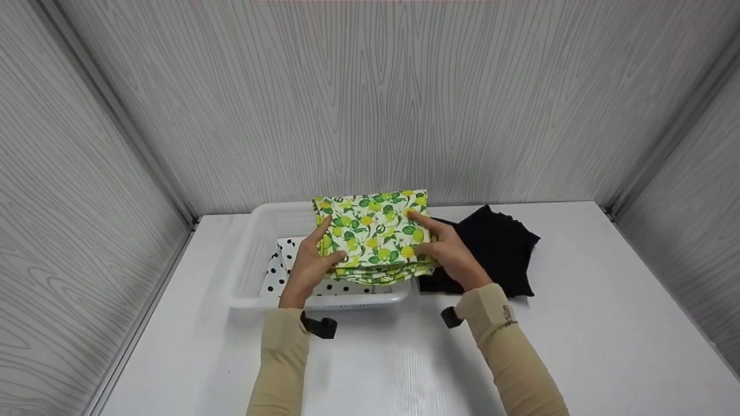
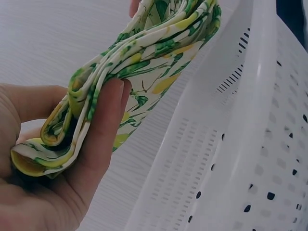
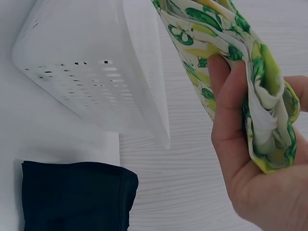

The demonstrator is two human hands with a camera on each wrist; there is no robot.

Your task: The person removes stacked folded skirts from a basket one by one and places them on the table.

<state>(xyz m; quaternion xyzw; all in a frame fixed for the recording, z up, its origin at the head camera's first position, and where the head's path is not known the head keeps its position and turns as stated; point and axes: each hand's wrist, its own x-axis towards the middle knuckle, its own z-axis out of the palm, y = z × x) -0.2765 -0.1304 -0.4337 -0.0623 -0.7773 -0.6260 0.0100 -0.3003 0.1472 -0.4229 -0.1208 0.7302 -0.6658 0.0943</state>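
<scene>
A folded cloth point(image 1: 376, 231) with a lemon and green leaf print is held up between both hands, over the white plastic basket point(image 1: 243, 277). My left hand point(image 1: 309, 263) grips its left side, thumb on the near face. On the opposite side my right hand point(image 1: 454, 254) grips the cloth, thumb and forefinger on the printed face. Both wrist views show the folded layers pinched between thumb and fingers. Inside the basket lies a white cloth with black dots point(image 1: 276, 274), partly hidden behind the left hand and the lemon cloth.
Right of the basket, a black cloth point(image 1: 497, 251) lies on the white table point(image 1: 370, 358), partly behind the right hand. Grey wood-grain panels point(image 1: 370, 104) close off the back and both sides. A small black wrist camera point(image 1: 326, 327) sits at the left cuff.
</scene>
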